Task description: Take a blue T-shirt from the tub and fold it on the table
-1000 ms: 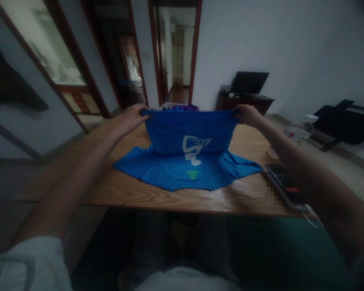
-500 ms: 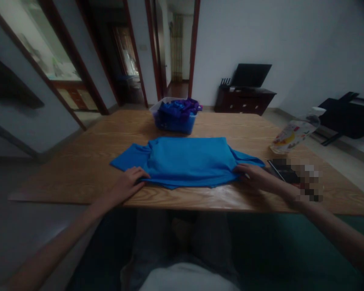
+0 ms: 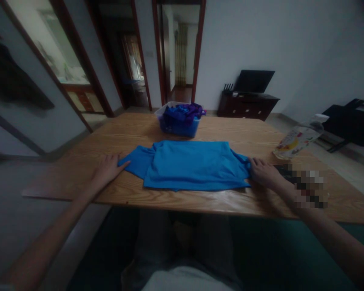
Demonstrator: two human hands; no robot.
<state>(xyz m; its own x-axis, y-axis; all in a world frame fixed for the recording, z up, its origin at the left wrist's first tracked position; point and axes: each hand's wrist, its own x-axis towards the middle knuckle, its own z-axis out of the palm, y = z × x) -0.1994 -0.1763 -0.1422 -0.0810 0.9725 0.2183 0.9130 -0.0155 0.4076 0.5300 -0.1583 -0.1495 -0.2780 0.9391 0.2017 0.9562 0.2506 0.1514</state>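
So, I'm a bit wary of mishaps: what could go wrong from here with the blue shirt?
The left hand is at one sleeve of the blue shirt and the right hand at the other, so an uneven tug might skew it. The bottle stands beyond the right hand; a wide sweep of that arm could knock it over.

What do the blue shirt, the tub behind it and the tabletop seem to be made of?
Blue shirt: soft matte fabric, perhaps knit; it folds and creases. Tub: probably translucent plastic, since blue contents seem to show through its wall. Tabletop: wood or wood-look laminate, with streaky grain and slight sheen near the front edge.
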